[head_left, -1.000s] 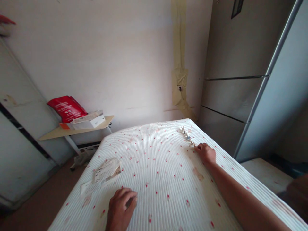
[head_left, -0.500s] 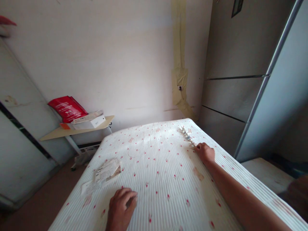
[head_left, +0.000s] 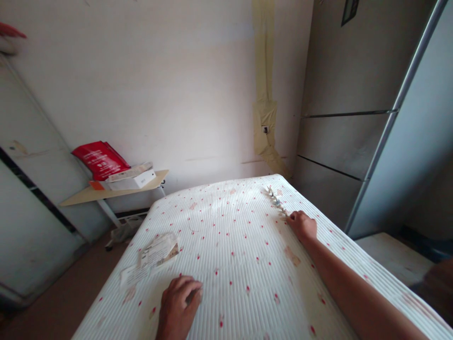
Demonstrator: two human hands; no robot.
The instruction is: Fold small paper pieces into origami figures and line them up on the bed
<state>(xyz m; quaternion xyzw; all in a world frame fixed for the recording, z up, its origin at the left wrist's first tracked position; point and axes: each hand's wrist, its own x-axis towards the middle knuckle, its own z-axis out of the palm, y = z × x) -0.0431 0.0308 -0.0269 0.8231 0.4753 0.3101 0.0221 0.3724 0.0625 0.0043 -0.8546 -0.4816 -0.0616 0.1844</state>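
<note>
Find the row (head_left: 276, 202) of small pale and bluish pieces just beyond the right hand (head_left: 301, 225), apparently laid as far as the fingertips; cannot judge any remainder. Runs lengthwise away from that grip, slanting left towards the wall (head_left: 198, 113); cannot read single pieces' facing. Record right fingers as curled nearly together; cannot confirm any pinch. Record left hand (head_left: 179, 302) as loosely half-curled on the sheet (head_left: 226, 255), visibly holding nothing. Note papers (head_left: 159, 252) beyond it; farther off, a red bag (head_left: 101, 160); right of the right grip, a fridge (head_left: 339, 146).

Lit softly and unevenly, palest mid-frame, shadowed at lower left and far right; slightly soft, visibly stretched toward the edges.
</note>
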